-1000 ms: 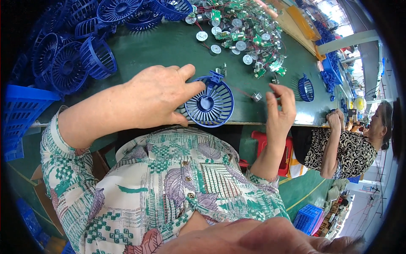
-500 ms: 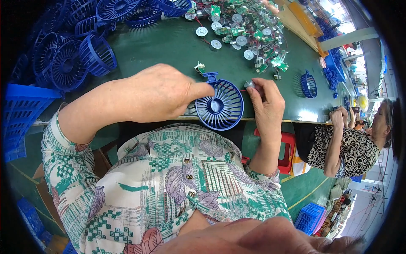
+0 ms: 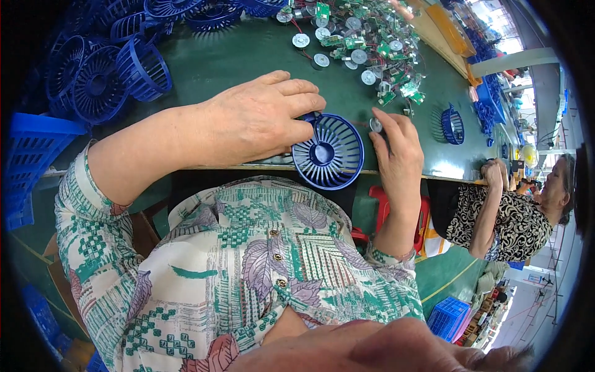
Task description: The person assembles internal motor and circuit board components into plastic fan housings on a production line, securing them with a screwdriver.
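A round blue slatted plastic basket [image 3: 328,177] overhangs the table's near edge, its open side facing up and its hub in the middle. My left hand [image 3: 257,121] lies across its upper left rim, thumb and fingers closed around the tab there; the fingertips are partly hidden. To the right, my right hand [image 3: 400,149] pinches a small round silver disc [image 3: 375,124] between thumb and fingers, apart from the basket. A thin red wire runs faintly from the disc toward the basket.
Many blue baskets [image 3: 99,84] are heaped at the far left, above a blue crate [image 3: 43,149]. Green circuit boards with wired discs [image 3: 356,43] pile up at the back. Another basket [image 3: 452,125] stands right. A co-worker [image 3: 502,211] sits further right.
My left hand has shifted from reaching into the basket to gripping its tab, covering the small circuit board seen there before. My right hand moved slightly right, turning the disc's flat face into view.
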The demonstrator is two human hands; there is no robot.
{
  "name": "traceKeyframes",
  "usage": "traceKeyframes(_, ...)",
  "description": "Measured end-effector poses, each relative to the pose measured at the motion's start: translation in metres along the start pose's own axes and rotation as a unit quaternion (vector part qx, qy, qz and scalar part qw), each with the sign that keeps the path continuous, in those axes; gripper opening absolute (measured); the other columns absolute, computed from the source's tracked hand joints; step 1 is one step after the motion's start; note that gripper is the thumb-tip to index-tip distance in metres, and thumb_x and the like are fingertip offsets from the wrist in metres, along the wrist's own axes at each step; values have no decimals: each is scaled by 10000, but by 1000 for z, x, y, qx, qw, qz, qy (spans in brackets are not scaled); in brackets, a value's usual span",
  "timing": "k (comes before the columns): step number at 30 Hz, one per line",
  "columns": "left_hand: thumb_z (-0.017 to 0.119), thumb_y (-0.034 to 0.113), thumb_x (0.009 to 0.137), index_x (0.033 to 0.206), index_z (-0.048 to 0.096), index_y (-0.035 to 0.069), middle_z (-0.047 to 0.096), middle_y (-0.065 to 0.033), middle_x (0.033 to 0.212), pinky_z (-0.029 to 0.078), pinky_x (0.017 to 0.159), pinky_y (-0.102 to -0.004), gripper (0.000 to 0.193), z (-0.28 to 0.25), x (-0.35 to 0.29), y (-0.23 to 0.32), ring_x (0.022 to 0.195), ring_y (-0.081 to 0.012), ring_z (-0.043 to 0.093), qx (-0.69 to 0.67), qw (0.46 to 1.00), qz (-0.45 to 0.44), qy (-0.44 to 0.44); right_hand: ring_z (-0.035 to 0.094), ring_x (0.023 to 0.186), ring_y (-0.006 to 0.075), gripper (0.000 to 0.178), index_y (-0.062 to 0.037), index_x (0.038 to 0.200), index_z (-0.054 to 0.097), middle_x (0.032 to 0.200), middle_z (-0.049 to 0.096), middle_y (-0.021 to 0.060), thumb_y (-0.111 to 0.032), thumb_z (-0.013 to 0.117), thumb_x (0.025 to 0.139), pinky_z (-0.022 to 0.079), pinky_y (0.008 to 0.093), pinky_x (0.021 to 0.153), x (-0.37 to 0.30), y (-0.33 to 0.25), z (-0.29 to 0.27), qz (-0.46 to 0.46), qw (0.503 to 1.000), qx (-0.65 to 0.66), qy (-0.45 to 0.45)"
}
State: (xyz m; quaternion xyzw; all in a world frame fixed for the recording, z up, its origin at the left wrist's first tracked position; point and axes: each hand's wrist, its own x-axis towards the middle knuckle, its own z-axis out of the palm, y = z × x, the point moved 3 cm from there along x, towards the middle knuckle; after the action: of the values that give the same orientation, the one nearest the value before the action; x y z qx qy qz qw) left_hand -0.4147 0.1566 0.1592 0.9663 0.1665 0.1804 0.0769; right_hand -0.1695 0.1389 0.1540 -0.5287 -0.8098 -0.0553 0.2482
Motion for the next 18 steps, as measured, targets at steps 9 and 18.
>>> traceKeyframes(9, 752, 197, 715, 885, 579, 62, 540, -138, 1179, 429, 966, -453, 277, 10, 3, 6, 1116, -299, 532, -26, 999, 10, 16, 611, 715, 231, 261, -9, 948, 649, 802, 614, 105, -99, 773, 737, 479, 336, 616, 14, -5, -18, 107, 988, 112, -5)
traceKeyframes(18, 747, 196, 703, 882, 575, 72, 539, -100, 1020, 485, 801, -380, 278, 15, 5, 6, 939, -264, 557, -19, 996, -21, 89, 562, 788, 277, 283, -55, 941, 655, 833, 599, 70, -145, 766, 697, 432, 388, 685, 18, -50, -14, -115, 982, 77, -131)
